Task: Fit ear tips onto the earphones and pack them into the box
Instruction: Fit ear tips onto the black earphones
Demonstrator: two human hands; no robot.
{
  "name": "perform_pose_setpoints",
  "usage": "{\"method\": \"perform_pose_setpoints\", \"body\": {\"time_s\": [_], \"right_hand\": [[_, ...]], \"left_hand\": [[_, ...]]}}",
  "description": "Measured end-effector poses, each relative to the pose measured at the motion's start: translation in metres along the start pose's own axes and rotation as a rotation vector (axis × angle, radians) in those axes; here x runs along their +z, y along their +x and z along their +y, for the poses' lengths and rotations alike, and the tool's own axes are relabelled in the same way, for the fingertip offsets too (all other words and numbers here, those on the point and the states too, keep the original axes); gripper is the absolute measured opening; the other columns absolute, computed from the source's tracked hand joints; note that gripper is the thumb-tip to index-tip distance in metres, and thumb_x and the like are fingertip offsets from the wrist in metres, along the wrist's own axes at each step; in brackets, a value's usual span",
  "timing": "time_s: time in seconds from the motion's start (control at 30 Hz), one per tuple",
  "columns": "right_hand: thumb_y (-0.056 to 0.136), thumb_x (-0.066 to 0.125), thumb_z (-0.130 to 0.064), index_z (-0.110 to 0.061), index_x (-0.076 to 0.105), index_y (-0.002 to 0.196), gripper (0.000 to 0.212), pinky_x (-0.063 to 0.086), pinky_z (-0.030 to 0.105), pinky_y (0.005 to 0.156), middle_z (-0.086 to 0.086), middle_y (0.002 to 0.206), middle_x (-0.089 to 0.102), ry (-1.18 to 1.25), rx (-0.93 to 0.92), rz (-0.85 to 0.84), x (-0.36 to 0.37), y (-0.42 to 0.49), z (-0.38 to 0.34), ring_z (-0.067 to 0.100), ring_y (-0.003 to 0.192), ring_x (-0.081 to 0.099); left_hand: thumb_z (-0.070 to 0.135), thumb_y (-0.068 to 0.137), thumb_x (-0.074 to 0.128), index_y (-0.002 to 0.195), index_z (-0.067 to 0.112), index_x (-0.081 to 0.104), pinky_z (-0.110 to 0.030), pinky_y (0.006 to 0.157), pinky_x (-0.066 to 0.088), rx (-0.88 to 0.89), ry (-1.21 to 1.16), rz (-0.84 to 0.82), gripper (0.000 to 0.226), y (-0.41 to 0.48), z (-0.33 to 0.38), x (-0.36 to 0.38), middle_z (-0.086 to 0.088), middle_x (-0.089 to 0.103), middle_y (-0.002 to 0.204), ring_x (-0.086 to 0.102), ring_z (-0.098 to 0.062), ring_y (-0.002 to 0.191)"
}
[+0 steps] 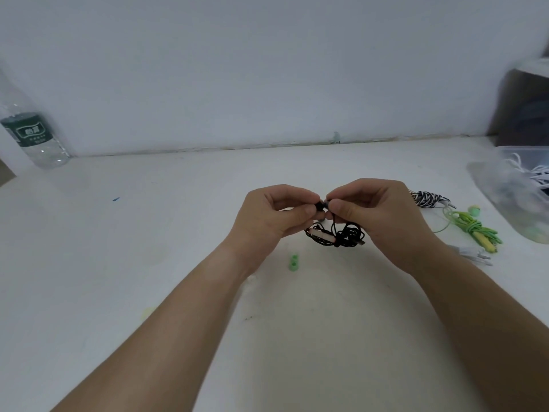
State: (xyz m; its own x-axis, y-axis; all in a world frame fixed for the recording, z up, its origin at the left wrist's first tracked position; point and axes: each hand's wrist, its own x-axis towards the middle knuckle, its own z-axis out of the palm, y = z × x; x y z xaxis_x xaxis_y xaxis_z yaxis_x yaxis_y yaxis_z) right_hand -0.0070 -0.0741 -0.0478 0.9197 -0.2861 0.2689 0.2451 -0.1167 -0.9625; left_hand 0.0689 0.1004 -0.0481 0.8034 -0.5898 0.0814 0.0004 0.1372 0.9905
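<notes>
Both hands meet above the middle of the white table. My left hand pinches a small black ear tip between thumb and fingers. My right hand pinches the bud of the black earphones, right against that tip. The black cable hangs below the hands in a bundle with a pinkish inline remote. Two green ear tips lie on the table just in front of the hands. A clear plastic box holding white cables stands at the right edge.
Right of my right hand lie a black-and-white striped earphone bundle, a green-yellow earphone bundle and a white plug. A water bottle stands at the far left by the wall. A dark box is at the back right.
</notes>
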Motion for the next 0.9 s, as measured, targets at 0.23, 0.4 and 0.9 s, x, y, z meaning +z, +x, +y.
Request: {"method": "perform_pose_setpoints", "body": {"time_s": [0.23, 0.4, 0.9], "right_hand": [[0.086, 0.069, 0.008, -0.003, 0.075, 0.088, 0.013, 0.057, 0.024, 0.073, 0.014, 0.082, 0.076, -0.003, 0.003, -0.065, -0.0025, -0.0001, 0.0004, 0.023, 0.077, 0.074], [0.085, 0.070, 0.008, -0.006, 0.075, 0.087, 0.015, 0.059, 0.029, 0.076, 0.017, 0.084, 0.076, 0.005, -0.008, -0.086, -0.0034, 0.0001, 0.0012, 0.029, 0.078, 0.074], [0.081, 0.073, 0.011, -0.006, 0.075, 0.082, 0.017, 0.061, 0.035, 0.079, 0.012, 0.077, 0.076, -0.158, -0.098, -0.065, -0.0032, -0.0001, -0.0022, 0.029, 0.075, 0.074]], "left_hand": [[-0.009, 0.088, 0.066, 0.089, 0.006, 0.070, -0.027, 0.077, 0.058, -0.001, -0.004, -0.014, 0.016, -0.0002, -0.0010, -0.0008, -0.012, 0.076, 0.090, 0.075, -0.029, 0.086], [-0.008, 0.088, 0.067, 0.087, 0.007, 0.069, -0.026, 0.075, 0.057, -0.015, -0.001, -0.019, 0.015, -0.0004, -0.0014, -0.0008, -0.009, 0.076, 0.087, 0.075, -0.027, 0.084], [-0.009, 0.088, 0.066, 0.088, 0.004, 0.070, -0.025, 0.076, 0.058, -0.026, -0.001, -0.006, 0.013, -0.0007, -0.0044, 0.0003, -0.014, 0.076, 0.089, 0.076, -0.028, 0.086]]}}
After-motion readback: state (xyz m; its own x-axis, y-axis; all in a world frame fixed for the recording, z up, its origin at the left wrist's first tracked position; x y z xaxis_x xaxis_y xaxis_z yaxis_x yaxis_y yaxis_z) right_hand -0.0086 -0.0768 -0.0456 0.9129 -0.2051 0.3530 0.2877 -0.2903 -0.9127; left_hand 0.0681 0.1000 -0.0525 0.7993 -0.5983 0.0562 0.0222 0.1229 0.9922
